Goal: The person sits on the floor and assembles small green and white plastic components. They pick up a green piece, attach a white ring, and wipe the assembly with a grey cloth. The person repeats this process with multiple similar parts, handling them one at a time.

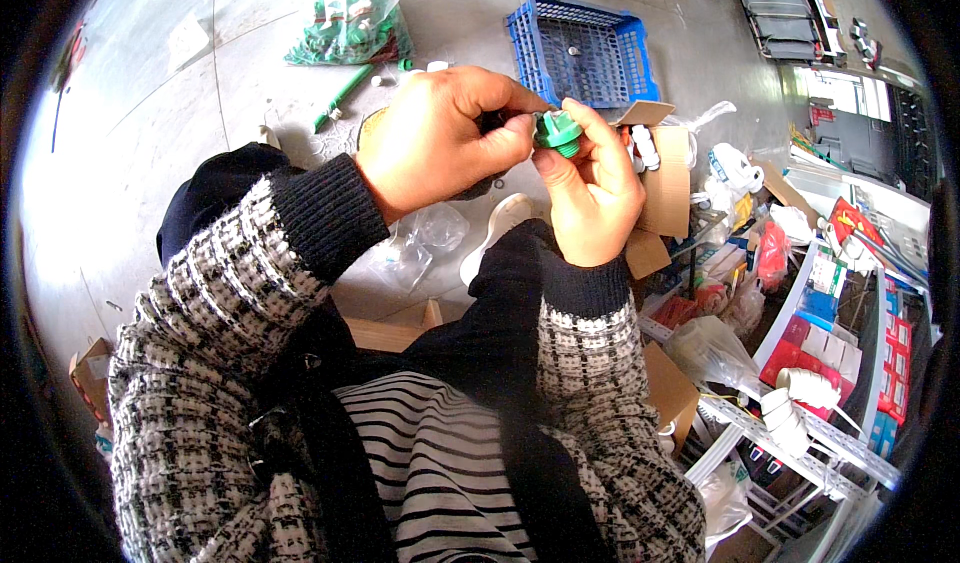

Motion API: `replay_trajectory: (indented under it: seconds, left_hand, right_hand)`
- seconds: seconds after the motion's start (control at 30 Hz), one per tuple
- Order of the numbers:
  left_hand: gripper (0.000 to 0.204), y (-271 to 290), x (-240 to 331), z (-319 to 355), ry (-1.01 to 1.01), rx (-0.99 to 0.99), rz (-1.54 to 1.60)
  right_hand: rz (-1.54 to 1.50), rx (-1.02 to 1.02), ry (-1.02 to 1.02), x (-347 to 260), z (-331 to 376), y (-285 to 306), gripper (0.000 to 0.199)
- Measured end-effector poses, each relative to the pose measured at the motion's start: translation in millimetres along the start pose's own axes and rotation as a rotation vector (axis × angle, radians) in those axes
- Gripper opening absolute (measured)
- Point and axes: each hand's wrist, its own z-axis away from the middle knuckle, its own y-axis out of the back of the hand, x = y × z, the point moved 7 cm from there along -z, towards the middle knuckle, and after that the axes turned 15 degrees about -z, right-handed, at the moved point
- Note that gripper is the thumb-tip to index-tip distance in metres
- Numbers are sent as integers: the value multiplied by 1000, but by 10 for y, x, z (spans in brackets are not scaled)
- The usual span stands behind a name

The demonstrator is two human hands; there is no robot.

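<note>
Both my hands meet in front of me, over the floor. Between the fingertips of my right hand [592,198] is a green threaded plastic plug [558,131], its ribbed thread pointing down. My left hand [445,138] is closed, with thumb and forefinger pinched at the plug's left side. A small dark thing shows behind those left fingers, too hidden to name. Beyond my hands lies a green plastic tube [343,98] on the grey floor, with small green and white fittings near it.
A clear bag of green fittings [350,28] stands far left of centre. The blue plastic crate [640,58] sits beyond my right hand. At right are an open cardboard box [668,183] with white fittings and a metal shelf [830,443] crowded with boxes. A crumpled clear bag [425,238] lies below my hands.
</note>
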Motion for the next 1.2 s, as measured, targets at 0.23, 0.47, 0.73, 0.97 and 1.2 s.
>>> replay_trajectory:
  seconds: [0.23,0.47,0.73,0.97,1.2]
  left_hand:
    - [16,36,-17,-30,-10,-5,-53]
    - [24,84,91,-87,-147,19,-163]
    - [22,32,171,-62,-275,-52,-175]
    - [24,18,179,-26,-338,-31,-213]
    - [24,-76,129,-8,-247,-137,-128]
  right_hand:
    - [-460,-43,-178,73,-38,19,46]
    - [-757,-138,-294,144,-32,32,47]
    - [-501,-140,-276,176,-31,-1,53]
    - [-284,-163,-214,73,-47,-16,55]
    - [32,-269,27,-78,-91,-35,54]
